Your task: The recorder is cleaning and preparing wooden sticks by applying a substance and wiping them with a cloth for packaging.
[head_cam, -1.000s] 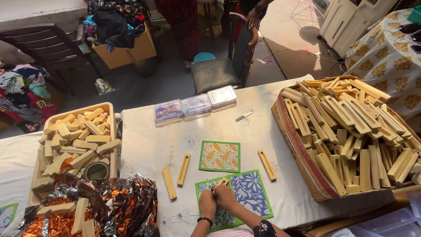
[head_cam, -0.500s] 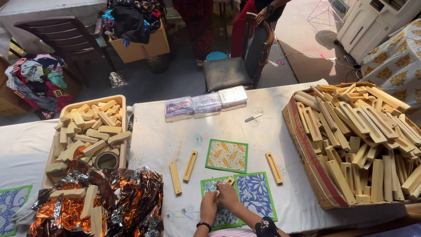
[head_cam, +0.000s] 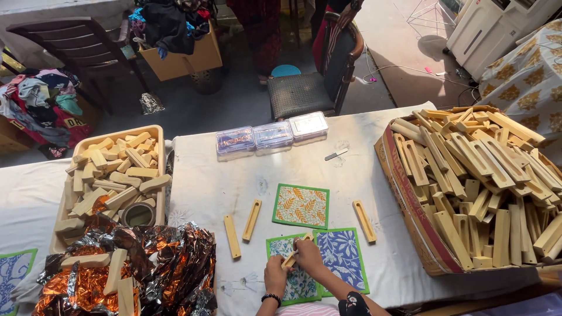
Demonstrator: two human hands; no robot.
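White cloth-covered table (head_cam: 211, 187) carries all work items. Large cardboard box (head_cam: 413, 216) at the right edge is heaped with long slotted pale wooden pieces (head_cam: 468, 169). Shallow wooden tray (head_cam: 155, 131) at the left edge holds short chunky wooden blocks (head_cam: 111, 175) and a round dark tin (head_cam: 138, 214). Crumpled copper-and-black foil sheet (head_cam: 164, 263) lies at the near left corner, with several more blocks on top of it.

Three clear plastic cases (head_cam: 272, 134) sit in a row along the far edge; a small grey blade-like tool (head_cam: 336, 154) lies just to their right. Green-bordered orange leaf-print card (head_cam: 301, 205) lies near the table centre. Green-bordered dark blue floral card (head_cam: 342, 257) lies at the near edge, touching the green-bordered pale blue floral card (head_cam: 293, 281) to its left.

Three loose slotted wooden sticks rest flat: two (head_cam: 241, 227) left of the orange card, one (head_cam: 363, 220) right of it.

Left hand (head_cam: 275, 276) and right hand (head_cam: 308, 256) both rest over the pale blue card. Between them is a short slotted wooden stick (head_cam: 295, 253), tilted above that card. Right-hand fingers are curled closed around its upper end; left-hand fingers are bent and pinch its lower end. A dark beaded bracelet (head_cam: 271, 298) circles the left wrist.
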